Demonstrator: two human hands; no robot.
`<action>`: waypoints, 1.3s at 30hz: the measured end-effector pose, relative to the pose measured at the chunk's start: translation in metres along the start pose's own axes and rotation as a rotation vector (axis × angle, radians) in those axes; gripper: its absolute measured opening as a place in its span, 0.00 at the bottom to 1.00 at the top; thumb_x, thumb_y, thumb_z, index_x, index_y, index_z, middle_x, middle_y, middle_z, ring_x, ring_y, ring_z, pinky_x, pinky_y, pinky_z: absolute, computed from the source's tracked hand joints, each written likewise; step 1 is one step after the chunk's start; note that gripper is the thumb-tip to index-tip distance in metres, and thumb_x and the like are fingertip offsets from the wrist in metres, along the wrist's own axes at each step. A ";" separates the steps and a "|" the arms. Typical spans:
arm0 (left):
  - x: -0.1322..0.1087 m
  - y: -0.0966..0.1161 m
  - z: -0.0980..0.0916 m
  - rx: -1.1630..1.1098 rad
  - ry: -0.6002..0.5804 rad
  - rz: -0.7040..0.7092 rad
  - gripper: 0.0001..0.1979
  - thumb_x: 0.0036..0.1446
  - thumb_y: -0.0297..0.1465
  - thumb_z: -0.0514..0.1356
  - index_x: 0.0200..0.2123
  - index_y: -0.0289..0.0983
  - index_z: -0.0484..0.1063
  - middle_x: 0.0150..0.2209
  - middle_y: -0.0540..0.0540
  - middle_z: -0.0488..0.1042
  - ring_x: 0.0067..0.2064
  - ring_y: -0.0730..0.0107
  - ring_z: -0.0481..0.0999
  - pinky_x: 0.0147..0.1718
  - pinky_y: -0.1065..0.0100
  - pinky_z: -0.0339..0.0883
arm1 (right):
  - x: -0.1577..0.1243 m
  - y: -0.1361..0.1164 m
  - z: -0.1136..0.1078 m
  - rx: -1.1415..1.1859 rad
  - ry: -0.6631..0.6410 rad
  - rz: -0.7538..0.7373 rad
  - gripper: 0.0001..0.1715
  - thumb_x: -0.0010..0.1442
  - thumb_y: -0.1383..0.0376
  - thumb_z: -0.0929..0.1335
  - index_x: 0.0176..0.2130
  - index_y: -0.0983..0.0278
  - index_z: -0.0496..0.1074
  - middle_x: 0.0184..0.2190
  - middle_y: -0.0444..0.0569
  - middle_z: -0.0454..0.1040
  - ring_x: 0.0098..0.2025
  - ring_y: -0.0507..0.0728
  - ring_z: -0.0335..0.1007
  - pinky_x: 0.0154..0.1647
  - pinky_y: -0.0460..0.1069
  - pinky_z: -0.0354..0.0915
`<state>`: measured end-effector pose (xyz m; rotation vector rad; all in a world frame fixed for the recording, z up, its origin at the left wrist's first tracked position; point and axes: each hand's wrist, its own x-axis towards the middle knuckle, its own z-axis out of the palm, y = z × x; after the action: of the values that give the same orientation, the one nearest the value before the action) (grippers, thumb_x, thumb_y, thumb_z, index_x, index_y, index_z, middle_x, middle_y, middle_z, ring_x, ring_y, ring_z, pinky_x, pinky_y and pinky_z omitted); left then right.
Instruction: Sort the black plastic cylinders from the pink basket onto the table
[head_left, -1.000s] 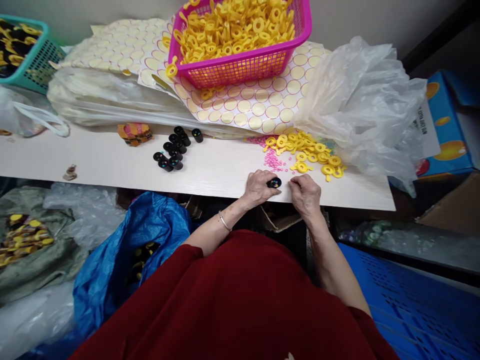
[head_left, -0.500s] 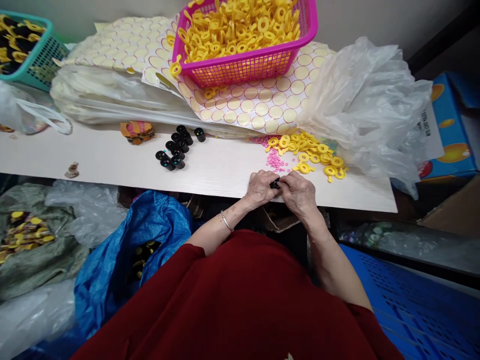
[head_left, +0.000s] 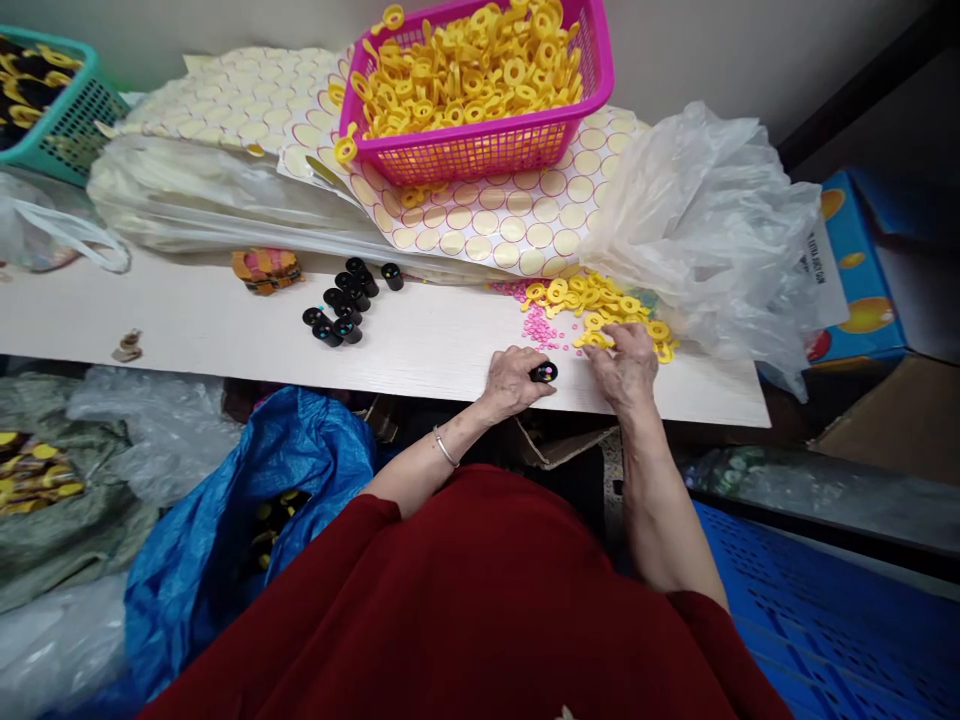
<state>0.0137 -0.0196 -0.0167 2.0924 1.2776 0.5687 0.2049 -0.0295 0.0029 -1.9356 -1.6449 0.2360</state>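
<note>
My left hand [head_left: 512, 384] is closed round a small black cylinder [head_left: 544, 373] near the front edge of the table. The cylinder's open end faces up, with tiny coloured bits showing inside. My right hand [head_left: 625, 368] has its fingers apart at the near side of a pile of yellow plastic rings with tabs [head_left: 577, 292]; its fingertips touch or nearly touch them. Small pink beads [head_left: 541, 326] lie loose just left of that pile. Several more black cylinders [head_left: 347, 293] stand grouped on the table to the left.
A pink basket [head_left: 480, 150] of yellow rings stands at the back on a circle-printed sheet [head_left: 442, 235]. Crumpled clear plastic [head_left: 705, 220] lies at right, beside a blue box [head_left: 862, 270]. An orange-and-black bundle [head_left: 265, 271] lies left. A blue sack [head_left: 300, 440] sits below the table.
My right hand has left the black cylinder and moved right to the yellow rings. My left hand keeps the cylinder, whose open end now shows. The whole view has shifted slightly.
</note>
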 end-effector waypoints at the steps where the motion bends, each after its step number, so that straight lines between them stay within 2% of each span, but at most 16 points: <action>1: 0.000 0.000 0.000 -0.004 0.003 -0.004 0.16 0.44 0.37 0.71 0.38 0.42 0.78 0.40 0.50 0.79 0.45 0.61 0.72 0.44 0.61 0.58 | 0.004 0.006 0.000 -0.083 0.002 0.027 0.22 0.53 0.56 0.69 0.45 0.65 0.76 0.47 0.60 0.74 0.46 0.67 0.68 0.46 0.62 0.65; 3: 0.001 -0.001 0.001 -0.011 0.009 -0.008 0.16 0.44 0.37 0.72 0.38 0.41 0.78 0.39 0.50 0.79 0.45 0.61 0.72 0.44 0.61 0.58 | 0.008 0.014 0.000 -0.201 -0.076 0.042 0.24 0.52 0.56 0.69 0.46 0.65 0.76 0.51 0.62 0.73 0.50 0.71 0.65 0.49 0.65 0.64; 6: 0.001 -0.001 0.001 -0.017 0.015 0.005 0.16 0.43 0.36 0.72 0.38 0.41 0.78 0.39 0.49 0.79 0.44 0.61 0.73 0.43 0.61 0.58 | 0.010 0.018 0.002 -0.230 -0.144 0.032 0.21 0.55 0.57 0.67 0.45 0.64 0.77 0.51 0.61 0.74 0.51 0.71 0.65 0.50 0.65 0.63; 11: 0.000 -0.002 0.001 -0.026 0.022 0.009 0.16 0.43 0.36 0.72 0.38 0.41 0.78 0.39 0.49 0.79 0.44 0.60 0.73 0.44 0.61 0.59 | 0.003 0.018 0.000 -0.081 0.005 0.001 0.22 0.55 0.54 0.66 0.44 0.64 0.75 0.45 0.59 0.75 0.46 0.67 0.66 0.50 0.63 0.63; 13: 0.000 -0.002 0.001 -0.030 0.025 0.005 0.17 0.43 0.36 0.73 0.38 0.41 0.79 0.39 0.49 0.79 0.44 0.60 0.73 0.44 0.61 0.59 | -0.003 0.015 -0.004 0.041 0.006 0.004 0.21 0.55 0.52 0.66 0.41 0.63 0.75 0.40 0.55 0.75 0.43 0.64 0.66 0.48 0.59 0.64; 16: 0.000 -0.002 0.000 -0.033 0.022 0.008 0.17 0.42 0.36 0.73 0.38 0.41 0.79 0.39 0.49 0.79 0.44 0.60 0.73 0.44 0.61 0.59 | -0.015 0.010 -0.009 0.213 -0.195 0.132 0.20 0.58 0.50 0.63 0.32 0.62 0.74 0.29 0.48 0.73 0.33 0.57 0.66 0.37 0.52 0.63; 18: 0.000 -0.001 0.000 -0.032 0.021 0.008 0.16 0.43 0.36 0.72 0.38 0.41 0.79 0.39 0.49 0.79 0.45 0.60 0.73 0.44 0.61 0.59 | -0.020 0.006 -0.009 0.215 -0.324 0.242 0.21 0.57 0.50 0.62 0.26 0.63 0.71 0.22 0.46 0.68 0.27 0.55 0.63 0.31 0.50 0.60; 20: 0.000 0.000 -0.001 -0.029 0.017 0.003 0.16 0.43 0.36 0.72 0.38 0.42 0.79 0.40 0.49 0.79 0.45 0.59 0.73 0.44 0.61 0.59 | -0.022 0.004 -0.007 0.172 -0.362 0.293 0.21 0.56 0.51 0.63 0.23 0.63 0.70 0.18 0.45 0.67 0.25 0.54 0.61 0.29 0.49 0.58; 24: 0.000 0.001 -0.002 -0.022 0.006 -0.009 0.17 0.43 0.36 0.72 0.38 0.41 0.79 0.40 0.48 0.79 0.45 0.60 0.73 0.45 0.60 0.60 | -0.020 0.001 -0.005 0.099 -0.324 0.333 0.16 0.55 0.55 0.65 0.32 0.64 0.75 0.23 0.48 0.73 0.28 0.57 0.66 0.31 0.50 0.59; 27: 0.000 0.001 -0.002 -0.015 0.006 -0.006 0.17 0.43 0.36 0.72 0.39 0.41 0.79 0.41 0.49 0.79 0.45 0.60 0.73 0.45 0.61 0.60 | -0.024 -0.008 -0.006 -0.114 -0.235 0.372 0.18 0.58 0.55 0.64 0.38 0.64 0.77 0.29 0.54 0.75 0.34 0.61 0.69 0.34 0.52 0.60; 29: 0.000 0.001 -0.002 -0.007 0.008 -0.007 0.18 0.42 0.36 0.72 0.39 0.42 0.78 0.41 0.49 0.79 0.45 0.60 0.73 0.45 0.61 0.61 | -0.030 -0.016 -0.006 -0.226 -0.192 0.289 0.22 0.60 0.53 0.63 0.42 0.65 0.76 0.36 0.58 0.76 0.39 0.64 0.70 0.36 0.54 0.61; 32: 0.000 0.000 -0.001 -0.004 0.013 -0.006 0.20 0.41 0.36 0.73 0.40 0.41 0.78 0.41 0.49 0.79 0.46 0.60 0.73 0.45 0.61 0.61 | -0.039 -0.023 0.000 -0.246 -0.223 0.076 0.22 0.59 0.52 0.65 0.44 0.64 0.76 0.43 0.60 0.74 0.44 0.66 0.68 0.38 0.55 0.63; 34: 0.000 -0.001 -0.001 -0.006 0.013 -0.003 0.20 0.40 0.36 0.73 0.40 0.41 0.78 0.41 0.49 0.79 0.46 0.60 0.73 0.45 0.61 0.61 | -0.043 -0.021 0.005 -0.209 -0.208 0.011 0.19 0.59 0.54 0.65 0.42 0.64 0.75 0.42 0.58 0.73 0.44 0.65 0.67 0.39 0.55 0.64; 39: 0.000 -0.004 -0.001 -0.026 0.011 0.034 0.13 0.46 0.36 0.69 0.38 0.41 0.78 0.40 0.48 0.79 0.44 0.62 0.73 0.44 0.62 0.62 | -0.044 -0.022 0.006 0.083 -0.034 -0.130 0.18 0.61 0.54 0.65 0.44 0.62 0.73 0.40 0.53 0.72 0.43 0.62 0.67 0.45 0.56 0.65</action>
<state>0.0107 -0.0185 -0.0190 2.0963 1.2359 0.6090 0.1738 -0.0680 -0.0008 -1.7654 -1.7471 0.2823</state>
